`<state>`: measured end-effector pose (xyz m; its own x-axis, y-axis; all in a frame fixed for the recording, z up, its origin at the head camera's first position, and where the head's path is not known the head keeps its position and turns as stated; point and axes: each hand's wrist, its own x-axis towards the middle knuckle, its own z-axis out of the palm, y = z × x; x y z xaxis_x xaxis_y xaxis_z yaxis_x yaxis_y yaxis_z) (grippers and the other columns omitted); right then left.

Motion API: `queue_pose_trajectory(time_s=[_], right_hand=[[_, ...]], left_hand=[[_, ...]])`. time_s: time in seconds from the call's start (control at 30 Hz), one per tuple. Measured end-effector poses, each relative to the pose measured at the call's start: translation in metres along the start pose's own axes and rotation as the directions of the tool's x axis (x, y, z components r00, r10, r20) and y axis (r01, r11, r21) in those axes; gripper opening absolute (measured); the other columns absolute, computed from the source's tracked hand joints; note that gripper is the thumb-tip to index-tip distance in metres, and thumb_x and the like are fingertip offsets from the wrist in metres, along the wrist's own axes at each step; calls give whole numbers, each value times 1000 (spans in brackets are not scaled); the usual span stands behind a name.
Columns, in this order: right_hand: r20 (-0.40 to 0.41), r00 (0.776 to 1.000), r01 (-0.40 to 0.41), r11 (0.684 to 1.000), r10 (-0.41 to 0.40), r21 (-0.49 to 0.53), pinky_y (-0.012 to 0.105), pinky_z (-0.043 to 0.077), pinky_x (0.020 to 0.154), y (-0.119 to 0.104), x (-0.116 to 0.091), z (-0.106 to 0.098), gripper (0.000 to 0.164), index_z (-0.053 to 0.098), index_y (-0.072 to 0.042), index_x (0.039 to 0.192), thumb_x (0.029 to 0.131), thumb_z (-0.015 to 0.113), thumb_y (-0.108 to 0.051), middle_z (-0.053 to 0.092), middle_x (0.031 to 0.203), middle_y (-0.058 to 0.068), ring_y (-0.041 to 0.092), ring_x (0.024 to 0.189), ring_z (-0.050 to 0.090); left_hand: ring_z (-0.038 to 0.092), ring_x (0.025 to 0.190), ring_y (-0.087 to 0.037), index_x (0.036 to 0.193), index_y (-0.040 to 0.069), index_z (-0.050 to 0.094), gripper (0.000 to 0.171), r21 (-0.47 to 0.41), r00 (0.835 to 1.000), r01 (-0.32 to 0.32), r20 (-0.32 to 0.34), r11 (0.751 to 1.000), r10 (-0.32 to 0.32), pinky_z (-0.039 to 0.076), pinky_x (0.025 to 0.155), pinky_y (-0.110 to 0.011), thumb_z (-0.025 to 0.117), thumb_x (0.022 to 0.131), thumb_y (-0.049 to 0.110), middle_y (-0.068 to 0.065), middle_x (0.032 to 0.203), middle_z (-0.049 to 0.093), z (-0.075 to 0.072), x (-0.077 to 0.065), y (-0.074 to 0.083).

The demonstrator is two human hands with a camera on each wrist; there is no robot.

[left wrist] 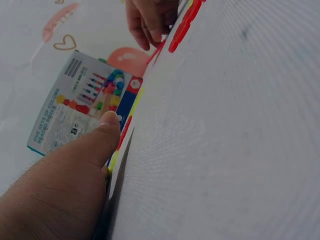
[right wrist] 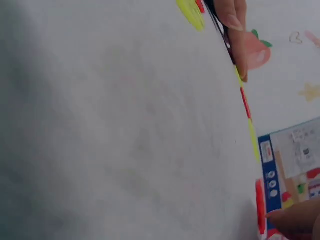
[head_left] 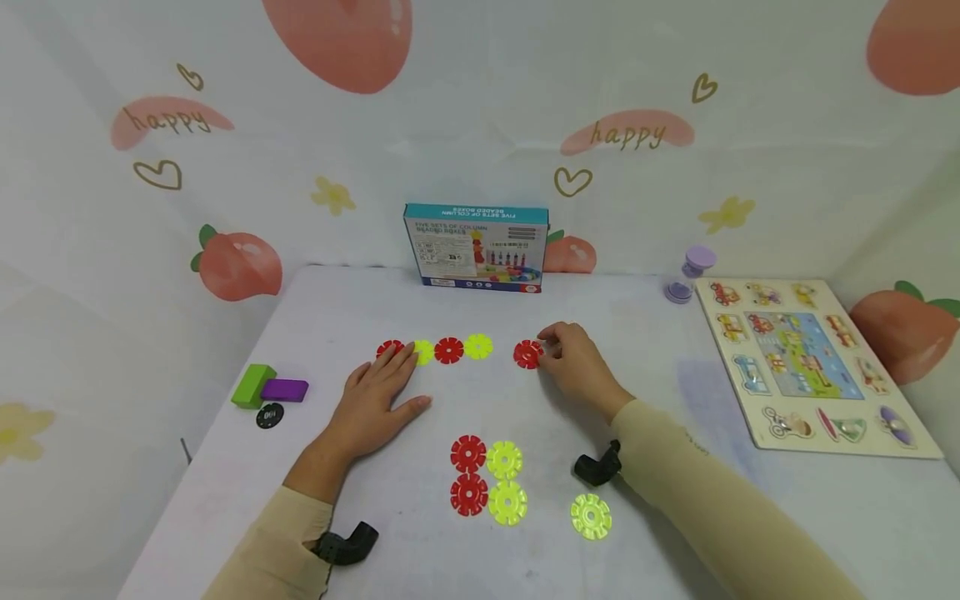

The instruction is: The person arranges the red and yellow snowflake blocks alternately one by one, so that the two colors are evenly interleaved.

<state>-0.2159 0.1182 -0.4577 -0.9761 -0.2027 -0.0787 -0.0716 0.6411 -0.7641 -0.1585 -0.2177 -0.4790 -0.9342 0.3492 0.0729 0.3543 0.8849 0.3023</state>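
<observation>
The right hand [head_left: 577, 360] pinches the near edge of a red disc [head_left: 528, 354] between thumb and fingers; whether the disc is slightly raised or flat on the white tabletop [head_left: 420, 533] is hard to judge. At nine o'clock from it runs a row of four discs [head_left: 449, 350], alternating red and yellow. The left hand [head_left: 378, 404] lies relaxed with fingers extended, fingertips over the row's far-left pair. Toward seven o'clock sits a two-by-two block of red and yellow discs [head_left: 468, 454]; at five o'clock, a single yellow disc [head_left: 591, 517]. Farther out: a printed box [head_left: 480, 258] at eleven o'clock, a purple hourglass [head_left: 701, 256] at two, a puzzle board [head_left: 877, 446] at three, and a green block [head_left: 253, 386] touching a purple block [head_left: 285, 390] at nine.
</observation>
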Motion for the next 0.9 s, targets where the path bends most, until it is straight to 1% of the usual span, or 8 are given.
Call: queue_pose_trajectory(time_s=[0.07, 0.13, 0.2, 0.3, 0.4, 0.53, 0.73, 0.9], right_hand=[[-2, 998, 65, 988, -66, -144, 35, 50, 85, -4, -5, 0, 32, 57, -9, 119, 89, 67, -15, 49, 116, 7, 21, 99, 52], [43, 990, 144, 948, -138, -283, 38, 48, 90, -7, -11, 2, 37, 59, -10, 122, 88, 69, -20, 48, 122, 8, 23, 106, 51], [128, 972, 234, 875, -198, -424, 42, 45, 95, -9, -18, 3, 47, 58, -10, 128, 88, 70, -29, 49, 131, 7, 25, 118, 46], [268, 936, 341, 766, -226, -544, 48, 40, 99, -11, -26, 3, 63, 50, -11, 140, 87, 68, -41, 43, 145, 6, 27, 133, 35], [339, 919, 375, 717, -202, -588, 51, 35, 102, -12, -28, 4, 71, 41, -12, 146, 89, 64, -47, 34, 151, 4, 24, 140, 26], [366, 907, 398, 705, -207, -588, 45, 31, 107, -15, -21, 5, 73, 36, -12, 149, 91, 60, -48, 29, 154, 3, 21, 141, 21], [403, 894, 406, 736, -197, -541, 39, 28, 108, -20, -7, 8, 77, 30, -13, 151, 90, 61, -49, 24, 156, 1, 18, 142, 18], [428, 889, 397, 739, -162, -544, 37, 24, 109, -24, -1, 12, 78, 28, -16, 152, 90, 60, -50, 21, 157, -2, 15, 143, 14]], left_hand=[[7, 144, -21, 153, 22, 25, 81, 2, 1000, 1, -1, 1000, -1, 9, 109, -58, 43, 89, 68, 6, 158, 16, 0, 0, 0], [7, 144, -21, 153, 21, 25, 81, -2, 1000, -2, -2, 1000, 2, 9, 109, -58, 43, 89, 67, 6, 158, 16, 0, 0, 0], [7, 144, -21, 153, 21, 25, 81, -2, 1000, -5, -2, 1000, 5, 9, 109, -58, 43, 89, 67, 6, 158, 16, 0, 0, 0], [7, 144, -21, 153, 21, 25, 80, -5, 1000, -8, -6, 1000, 8, 9, 109, -58, 43, 89, 67, 6, 158, 16, 1, 0, 0], [7, 144, -21, 153, 21, 25, 80, -8, 1000, -10, -11, 1000, 10, 9, 108, -58, 43, 89, 67, 6, 158, 17, 2, 0, -1], [7, 144, -20, 153, 21, 25, 81, -4, 1000, -8, -14, 1000, 8, 9, 109, -57, 42, 89, 68, 6, 158, 16, 2, -1, -3], [7, 144, -20, 153, 22, 26, 81, -1, 1000, -2, -8, 1000, 2, 9, 109, -57, 43, 88, 69, 8, 158, 16, 1, -1, -2], [8, 144, -21, 152, 21, 26, 81, -1, 1000, -6, -11, 1000, 6, 9, 108, -58, 43, 89, 68, 6, 158, 17, 1, -1, -1]])
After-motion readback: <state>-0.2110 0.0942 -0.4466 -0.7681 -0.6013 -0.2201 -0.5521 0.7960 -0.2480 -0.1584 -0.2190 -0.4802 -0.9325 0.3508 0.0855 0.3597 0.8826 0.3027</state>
